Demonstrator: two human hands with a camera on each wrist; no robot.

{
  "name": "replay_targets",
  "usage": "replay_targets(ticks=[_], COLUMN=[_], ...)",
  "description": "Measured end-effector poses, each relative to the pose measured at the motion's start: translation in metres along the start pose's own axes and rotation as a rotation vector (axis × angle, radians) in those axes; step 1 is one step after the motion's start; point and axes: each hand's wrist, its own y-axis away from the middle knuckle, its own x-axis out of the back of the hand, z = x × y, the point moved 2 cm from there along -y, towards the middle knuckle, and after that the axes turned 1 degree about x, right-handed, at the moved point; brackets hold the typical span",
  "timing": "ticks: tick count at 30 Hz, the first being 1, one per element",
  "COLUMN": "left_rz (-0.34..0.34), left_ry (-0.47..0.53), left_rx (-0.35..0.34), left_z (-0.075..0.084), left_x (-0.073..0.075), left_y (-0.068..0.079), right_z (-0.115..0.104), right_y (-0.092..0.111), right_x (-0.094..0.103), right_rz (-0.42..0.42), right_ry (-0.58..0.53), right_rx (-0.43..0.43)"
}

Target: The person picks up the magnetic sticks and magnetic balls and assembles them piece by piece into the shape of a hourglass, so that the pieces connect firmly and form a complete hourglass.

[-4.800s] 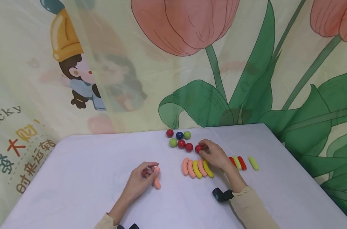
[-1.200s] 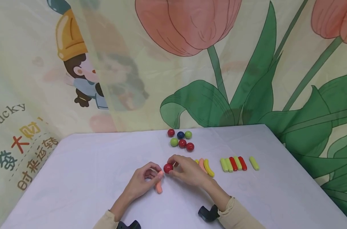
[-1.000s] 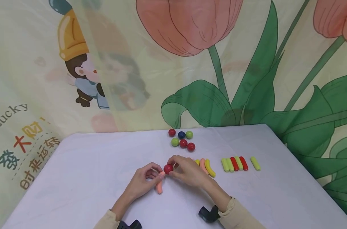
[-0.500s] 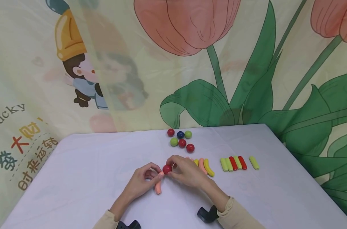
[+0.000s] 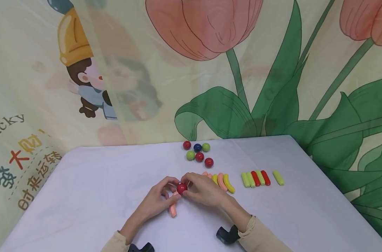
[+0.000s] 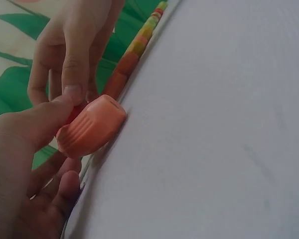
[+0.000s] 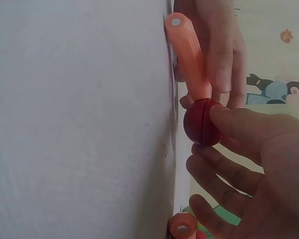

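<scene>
My left hand [image 5: 156, 199] holds a curved peach magnetic stick [image 5: 173, 210], its thumb lying across it. In the right wrist view the stick [image 7: 186, 50] shows a round silvery disc in its free end. Its other end touches a red ball [image 7: 197, 122], which has a seam around it. My right hand [image 5: 206, 190] pinches that red ball [image 5: 181, 189] between thumb and fingers, right beside the left fingertips. From the left wrist, the stick [image 6: 97, 124] hides most of the ball, and the exact contact of the left fingers is partly hidden.
Red, green and blue balls [image 5: 199, 156] sit loose at the table's back. Behind my right hand lies a row of peach and yellow curved sticks [image 5: 221, 182], partly covered. Farther right are straight green and red sticks [image 5: 255, 179] and a lone green one [image 5: 278, 177].
My right hand has brought the red ball from the back group over to the left hand's stick. In the last half second both hands have drawn closer, the ball moving slightly left.
</scene>
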Motion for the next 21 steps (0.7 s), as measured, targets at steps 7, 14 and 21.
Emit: replay_targets(ticks=[7,14,21], left_rz=[-0.011,0.015,0.048], left_ry=[-0.075,-0.11,-0.188], left_rx=[0.046,-0.025,-0.089], left_z=[0.008,0.008,0.005], left_x=[-0.002,-0.003,0.0], left_y=[-0.004,-0.008,-0.011], right_z=[0.001,0.004,0.01], right_y=[0.0,0.002,0.003], right_x=[-0.001,0.005,0.017], right_rz=[-0.013,0.002,0.022], right_ry=[-0.002,0.0,-0.017], right_rx=[0.003,0.018,-0.009])
